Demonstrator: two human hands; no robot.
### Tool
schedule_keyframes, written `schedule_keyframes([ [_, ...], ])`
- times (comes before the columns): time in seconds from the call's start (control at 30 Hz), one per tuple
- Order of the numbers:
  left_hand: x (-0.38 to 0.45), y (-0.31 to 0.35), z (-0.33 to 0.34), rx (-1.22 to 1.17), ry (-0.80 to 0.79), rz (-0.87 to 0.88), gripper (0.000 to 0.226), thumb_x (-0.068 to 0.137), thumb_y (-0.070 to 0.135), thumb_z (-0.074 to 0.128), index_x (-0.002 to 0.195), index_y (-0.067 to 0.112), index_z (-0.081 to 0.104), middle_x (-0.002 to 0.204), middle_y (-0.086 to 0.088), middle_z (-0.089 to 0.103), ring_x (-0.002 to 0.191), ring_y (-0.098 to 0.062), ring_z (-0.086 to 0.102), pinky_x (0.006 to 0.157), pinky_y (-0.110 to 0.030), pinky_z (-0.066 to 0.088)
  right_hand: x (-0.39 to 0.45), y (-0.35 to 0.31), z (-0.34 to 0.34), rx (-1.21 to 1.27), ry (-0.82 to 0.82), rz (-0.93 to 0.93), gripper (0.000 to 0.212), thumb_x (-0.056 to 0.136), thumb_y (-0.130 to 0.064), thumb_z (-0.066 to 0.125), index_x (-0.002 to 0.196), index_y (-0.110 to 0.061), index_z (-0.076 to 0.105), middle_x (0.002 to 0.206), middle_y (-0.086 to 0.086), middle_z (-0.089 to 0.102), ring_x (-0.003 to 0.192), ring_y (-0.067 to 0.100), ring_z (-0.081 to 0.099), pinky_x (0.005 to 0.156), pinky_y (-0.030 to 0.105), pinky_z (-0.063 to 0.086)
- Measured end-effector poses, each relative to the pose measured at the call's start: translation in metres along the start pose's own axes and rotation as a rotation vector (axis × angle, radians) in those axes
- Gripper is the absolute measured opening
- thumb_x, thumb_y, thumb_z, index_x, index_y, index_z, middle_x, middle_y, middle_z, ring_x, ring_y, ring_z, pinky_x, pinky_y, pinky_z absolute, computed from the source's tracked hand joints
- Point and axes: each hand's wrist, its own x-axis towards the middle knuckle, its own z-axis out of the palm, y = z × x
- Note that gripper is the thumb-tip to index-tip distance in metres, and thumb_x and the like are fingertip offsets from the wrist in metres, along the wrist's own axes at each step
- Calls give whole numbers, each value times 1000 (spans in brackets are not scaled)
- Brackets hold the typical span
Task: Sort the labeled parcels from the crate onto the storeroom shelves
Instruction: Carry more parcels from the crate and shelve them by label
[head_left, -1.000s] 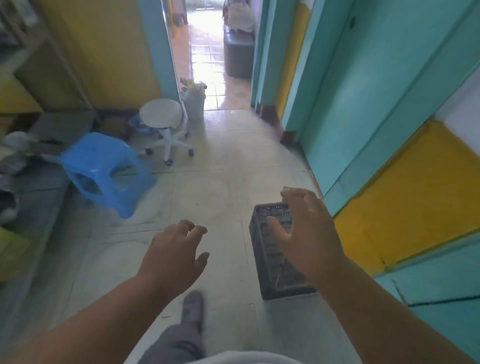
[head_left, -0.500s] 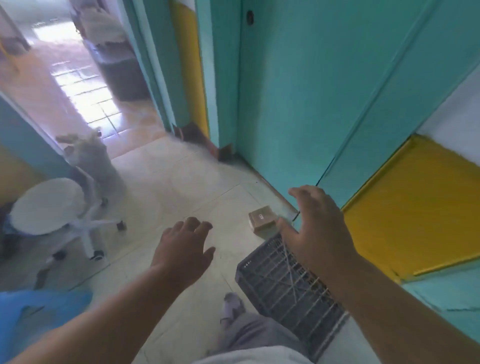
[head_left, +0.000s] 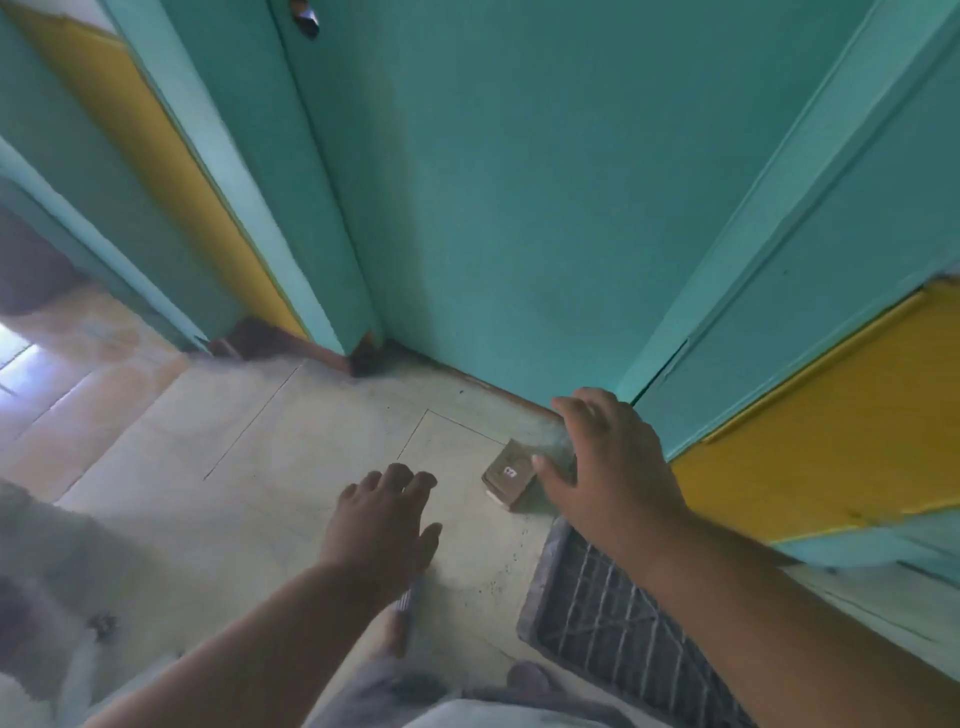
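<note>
While both bare forearms reach forward over pale, speckled floor tiles (head_left: 311, 447), the right hand (head_left: 613, 462) hangs with fingers spread and gripping nothing, its thumb just beside a small brown rectangular parcel (head_left: 506, 475) bearing a white label. That boxy parcel lies flat on the floor, at twelve o'clock from the dark grid-ribbed plastic crate (head_left: 597, 618). At nine o'clock from the parcel, the left hand (head_left: 382, 525) hovers loosely open, holding nothing. Smooth teal-painted door panels (head_left: 519, 208) stand beyond, flanked by yellow wall (head_left: 841, 431).
</note>
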Motion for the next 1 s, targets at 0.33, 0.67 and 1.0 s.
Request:
schedule_keyframes([
  [0.33, 193, -79, 99, 98, -252, 210, 50, 94, 46, 51, 140, 30, 44, 136, 4, 48, 124, -21, 49, 101, -35, 40, 93, 25, 167, 5, -185, 418, 56, 94, -45, 57, 141, -19, 43, 140, 5, 48, 126, 23, 46, 102, 39, 43],
  [0.67, 382, -82, 369, 107, -327, 246, 51, 93, 48, 54, 138, 27, 44, 134, 1, 52, 121, -22, 52, 99, -37, 44, 152, 164, 469, 33, -253, 504, 51, 93, -39, 56, 138, -15, 48, 136, 6, 49, 124, 24, 47, 101, 43, 45],
  [1.0, 476, -80, 547, -195, -422, 46, 64, 96, 47, 53, 149, 27, 25, 134, -7, 57, 110, -30, 61, 86, -44, 56, 225, 283, 642, -71, -383, 417, 68, 92, -44, 64, 148, -17, 38, 141, 11, 45, 120, 29, 53, 101, 43, 50],
])
